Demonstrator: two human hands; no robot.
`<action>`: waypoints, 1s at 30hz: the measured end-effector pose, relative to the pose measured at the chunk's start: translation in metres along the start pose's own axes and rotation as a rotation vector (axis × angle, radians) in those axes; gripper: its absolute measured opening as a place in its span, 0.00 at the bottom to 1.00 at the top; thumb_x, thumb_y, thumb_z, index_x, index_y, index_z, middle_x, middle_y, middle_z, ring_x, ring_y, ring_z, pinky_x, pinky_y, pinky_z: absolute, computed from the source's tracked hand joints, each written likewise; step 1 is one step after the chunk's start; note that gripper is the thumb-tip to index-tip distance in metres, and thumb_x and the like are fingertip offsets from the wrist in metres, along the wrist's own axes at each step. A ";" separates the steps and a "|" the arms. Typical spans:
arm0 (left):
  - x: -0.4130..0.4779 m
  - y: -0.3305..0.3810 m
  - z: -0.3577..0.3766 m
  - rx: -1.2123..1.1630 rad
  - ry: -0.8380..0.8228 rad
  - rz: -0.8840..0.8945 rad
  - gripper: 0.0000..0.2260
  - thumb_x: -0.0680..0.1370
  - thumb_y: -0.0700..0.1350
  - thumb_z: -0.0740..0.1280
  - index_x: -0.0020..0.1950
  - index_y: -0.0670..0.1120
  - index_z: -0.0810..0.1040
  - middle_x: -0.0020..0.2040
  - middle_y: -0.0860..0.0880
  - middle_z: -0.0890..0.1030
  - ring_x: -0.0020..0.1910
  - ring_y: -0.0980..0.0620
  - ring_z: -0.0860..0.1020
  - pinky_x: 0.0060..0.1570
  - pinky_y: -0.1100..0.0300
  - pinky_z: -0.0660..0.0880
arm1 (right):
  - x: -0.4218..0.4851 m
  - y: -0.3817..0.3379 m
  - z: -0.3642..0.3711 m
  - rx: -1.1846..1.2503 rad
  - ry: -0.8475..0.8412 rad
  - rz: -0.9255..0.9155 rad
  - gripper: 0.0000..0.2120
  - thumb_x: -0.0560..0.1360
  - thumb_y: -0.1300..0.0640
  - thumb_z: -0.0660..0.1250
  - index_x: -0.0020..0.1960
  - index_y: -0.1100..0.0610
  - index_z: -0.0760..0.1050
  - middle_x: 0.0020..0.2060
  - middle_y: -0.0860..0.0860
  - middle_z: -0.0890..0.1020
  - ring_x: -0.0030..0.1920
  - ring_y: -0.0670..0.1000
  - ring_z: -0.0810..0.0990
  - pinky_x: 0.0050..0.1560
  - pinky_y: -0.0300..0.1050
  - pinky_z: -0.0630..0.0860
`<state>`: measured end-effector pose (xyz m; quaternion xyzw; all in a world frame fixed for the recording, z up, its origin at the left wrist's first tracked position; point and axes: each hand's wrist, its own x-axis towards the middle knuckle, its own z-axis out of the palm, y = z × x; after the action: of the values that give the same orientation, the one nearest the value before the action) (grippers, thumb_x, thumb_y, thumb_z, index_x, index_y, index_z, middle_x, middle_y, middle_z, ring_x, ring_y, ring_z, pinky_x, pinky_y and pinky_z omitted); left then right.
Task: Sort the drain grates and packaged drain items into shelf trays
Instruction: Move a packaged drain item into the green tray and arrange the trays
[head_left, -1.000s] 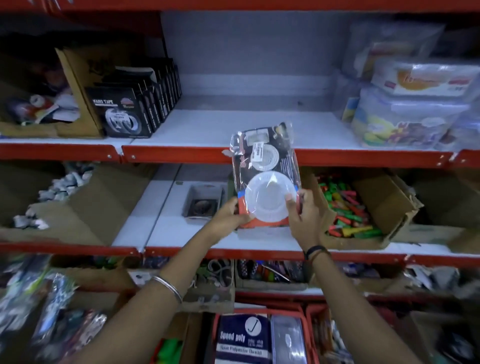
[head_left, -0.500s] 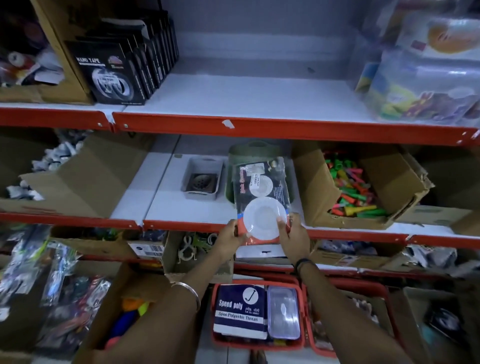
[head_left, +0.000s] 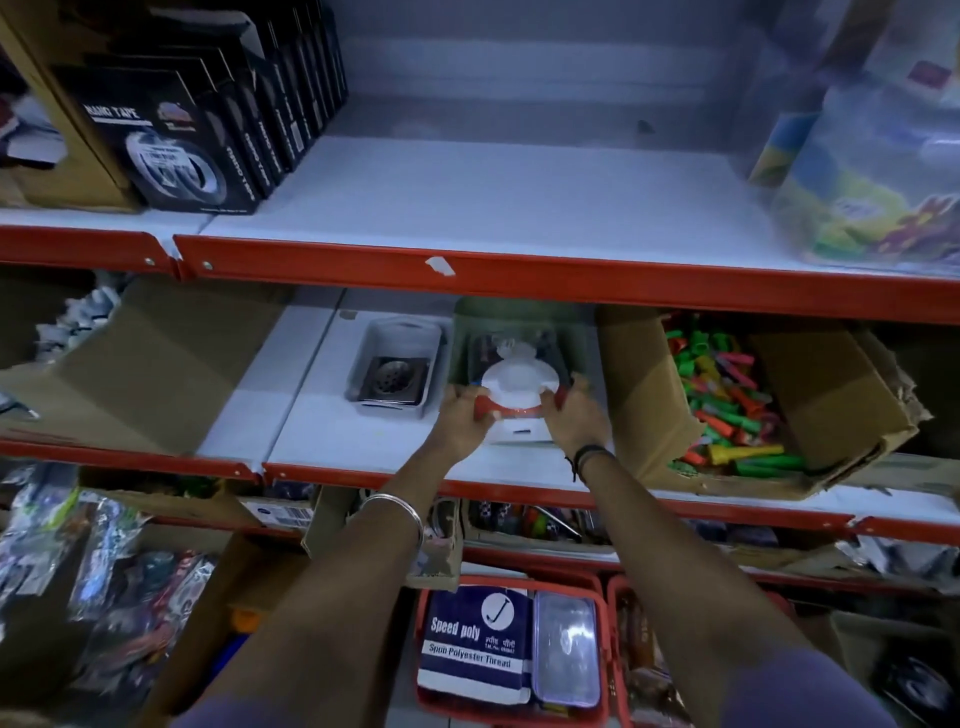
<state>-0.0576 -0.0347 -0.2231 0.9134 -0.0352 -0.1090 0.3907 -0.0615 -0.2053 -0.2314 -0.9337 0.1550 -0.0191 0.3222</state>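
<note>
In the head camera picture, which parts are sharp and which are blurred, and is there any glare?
Head view: the nano tape boxes and thread box read sharply; the plastic tubs at upper right and bags at lower left are smeared. Glare sits on the clear case. The green tray lies in shelf shadow; shelf edges bow from the wide lens.

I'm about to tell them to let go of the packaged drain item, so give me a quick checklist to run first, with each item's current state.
1. Both hands on the packaged drain item: ok; left hand and right hand grip its near corners.
2. Pack over the green tray: ok, it lies inside.
3. Pack fully settled flat: cannot tell, near edge is raised in the fingers.
4. Metal drain grate separate in the grey tray: ok.
5. Cardboard box clear of right hand: ok, though close.
</note>
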 end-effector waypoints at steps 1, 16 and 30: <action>0.002 -0.005 0.001 0.073 -0.024 0.003 0.18 0.78 0.46 0.66 0.67 0.42 0.73 0.67 0.39 0.67 0.68 0.43 0.67 0.68 0.60 0.64 | -0.002 0.002 0.001 -0.031 -0.004 0.011 0.28 0.78 0.44 0.58 0.70 0.62 0.61 0.54 0.63 0.78 0.49 0.63 0.79 0.40 0.48 0.73; 0.007 -0.087 -0.099 0.425 0.079 -0.034 0.21 0.78 0.47 0.63 0.70 0.43 0.67 0.69 0.41 0.68 0.68 0.41 0.65 0.67 0.44 0.66 | -0.012 -0.100 0.043 -0.133 -0.016 -0.371 0.28 0.76 0.42 0.61 0.67 0.61 0.67 0.61 0.61 0.74 0.62 0.61 0.72 0.61 0.56 0.65; 0.144 -0.157 -0.134 0.997 -0.370 0.220 0.46 0.67 0.61 0.72 0.77 0.48 0.52 0.79 0.47 0.54 0.79 0.49 0.46 0.76 0.47 0.38 | 0.085 -0.159 0.149 -0.694 -0.526 -0.522 0.47 0.65 0.43 0.74 0.74 0.59 0.56 0.74 0.57 0.63 0.74 0.56 0.59 0.77 0.52 0.47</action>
<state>0.1097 0.1474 -0.2716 0.9444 -0.2462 -0.1968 -0.0934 0.0835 -0.0238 -0.2587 -0.9666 -0.1729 0.1892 0.0056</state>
